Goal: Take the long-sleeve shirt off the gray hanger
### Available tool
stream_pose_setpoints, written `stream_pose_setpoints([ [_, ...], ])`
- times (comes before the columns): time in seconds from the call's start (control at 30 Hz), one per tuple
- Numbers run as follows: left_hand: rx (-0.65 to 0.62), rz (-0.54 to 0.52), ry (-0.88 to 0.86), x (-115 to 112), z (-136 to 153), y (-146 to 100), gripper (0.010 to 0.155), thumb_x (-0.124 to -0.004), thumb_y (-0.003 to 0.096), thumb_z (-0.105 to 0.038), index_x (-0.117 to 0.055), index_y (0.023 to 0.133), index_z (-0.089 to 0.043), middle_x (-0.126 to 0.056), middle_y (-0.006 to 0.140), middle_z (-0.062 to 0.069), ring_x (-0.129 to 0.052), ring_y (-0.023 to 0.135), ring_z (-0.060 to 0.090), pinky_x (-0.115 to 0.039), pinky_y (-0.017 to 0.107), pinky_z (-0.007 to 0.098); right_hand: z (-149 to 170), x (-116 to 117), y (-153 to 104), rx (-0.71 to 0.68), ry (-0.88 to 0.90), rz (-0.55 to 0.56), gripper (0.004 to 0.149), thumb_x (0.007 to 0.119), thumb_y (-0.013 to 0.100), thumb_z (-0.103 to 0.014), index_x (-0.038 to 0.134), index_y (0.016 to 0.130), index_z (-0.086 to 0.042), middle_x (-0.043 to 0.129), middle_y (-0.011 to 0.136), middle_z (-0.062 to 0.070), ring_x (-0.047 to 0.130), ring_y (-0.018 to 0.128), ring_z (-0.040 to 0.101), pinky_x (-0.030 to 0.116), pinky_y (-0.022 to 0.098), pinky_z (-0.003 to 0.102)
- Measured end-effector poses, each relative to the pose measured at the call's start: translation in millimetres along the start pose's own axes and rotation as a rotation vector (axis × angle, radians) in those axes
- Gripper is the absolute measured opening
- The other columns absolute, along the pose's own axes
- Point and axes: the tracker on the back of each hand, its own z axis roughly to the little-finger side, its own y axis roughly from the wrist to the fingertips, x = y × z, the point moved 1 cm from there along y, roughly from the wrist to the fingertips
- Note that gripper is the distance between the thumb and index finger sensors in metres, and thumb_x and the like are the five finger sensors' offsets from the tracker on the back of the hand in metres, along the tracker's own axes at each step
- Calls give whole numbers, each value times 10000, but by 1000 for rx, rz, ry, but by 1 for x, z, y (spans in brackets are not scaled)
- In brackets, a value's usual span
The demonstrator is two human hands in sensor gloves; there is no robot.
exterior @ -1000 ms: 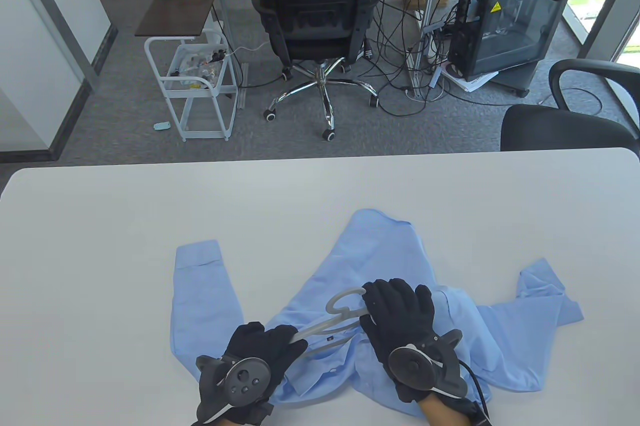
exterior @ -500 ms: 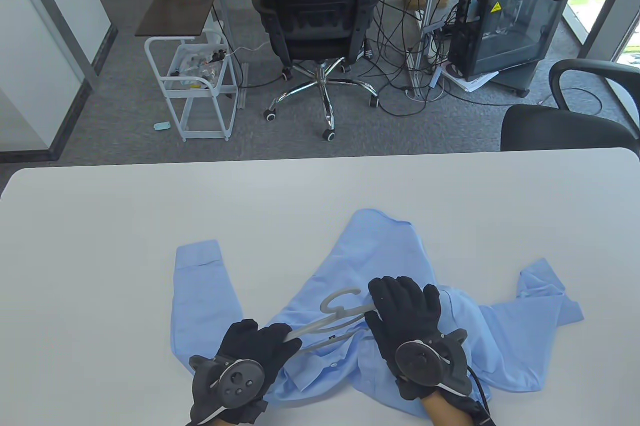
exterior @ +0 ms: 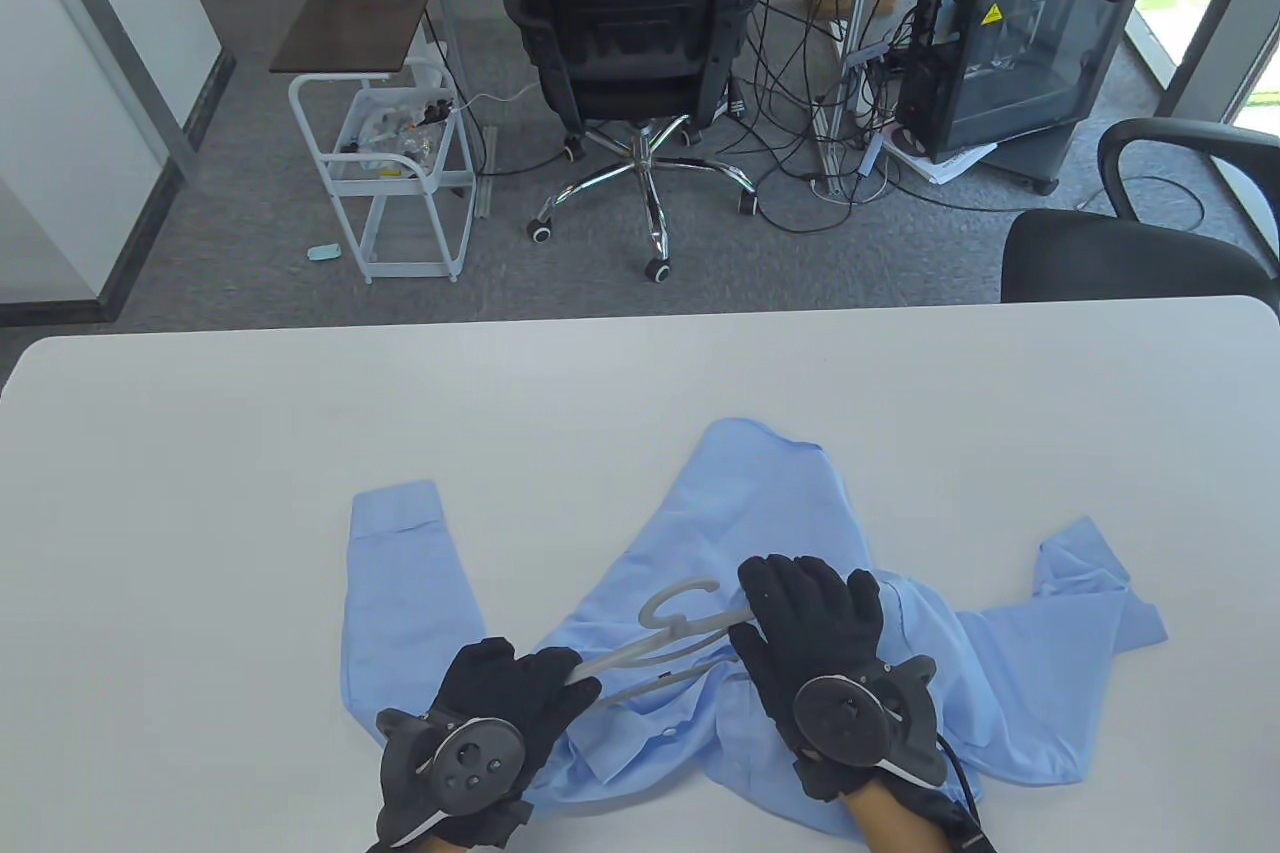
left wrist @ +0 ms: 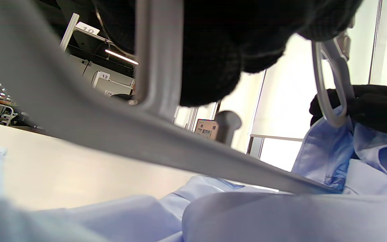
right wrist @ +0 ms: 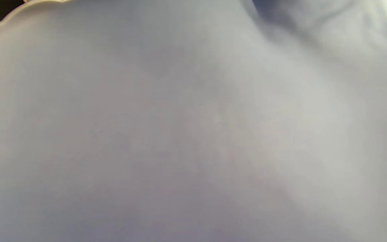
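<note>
A light blue long-sleeve shirt (exterior: 780, 513) lies rumpled on the white table (exterior: 200, 493) near the front edge. A gray hanger (exterior: 672, 621) lies partly out of its collar, hook pointing away. My left hand (exterior: 520, 693) grips the hanger's left arm; in the left wrist view its fingers (left wrist: 213, 50) curl over the gray bar (left wrist: 113, 127). My right hand (exterior: 810, 623) rests flat on the shirt by the collar, fingers next to the hanger's neck. The right wrist view shows only blurred shirt cloth (right wrist: 193, 134).
One sleeve (exterior: 400, 573) lies to the left, the other (exterior: 1090, 593) to the right. Beyond the table's far edge stand a black office chair (exterior: 630, 23), a white cart (exterior: 390, 173) and a computer case (exterior: 1010, 53).
My left hand has drawn back a little toward the table's front left, pulling the hanger with it. My right hand has shifted slightly right on the shirt.
</note>
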Motion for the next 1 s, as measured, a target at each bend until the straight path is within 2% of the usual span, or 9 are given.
stream_pose_setpoints([
  [0.4,6,1,-20,1,3,0,488,-677,466,-657,-871,791,-349,-911,315,-216,-1056,349,41,-739,695,407,8,-3,0,2,59,1,610,649,628,-432,505,1158,-165,609,1136,192,582,1039,535,347,684,812],
  [0.63,1,-3,-18,2,3,-1,487,-681,464,-657,-872,790,-350,-912,315,-216,-1056,350,42,-739,694,407,17,-3,0,19,162,10,624,608,620,-477,528,1154,-163,622,1127,209,585,1040,537,355,670,831],
  [1.0,10,-4,-27,2,4,0,488,-680,466,-656,-871,793,-348,-912,317,-216,-1055,346,43,-739,692,406,21,-4,1,28,168,19,604,609,623,-469,537,1149,-180,632,1127,187,587,1047,521,356,682,814],
])
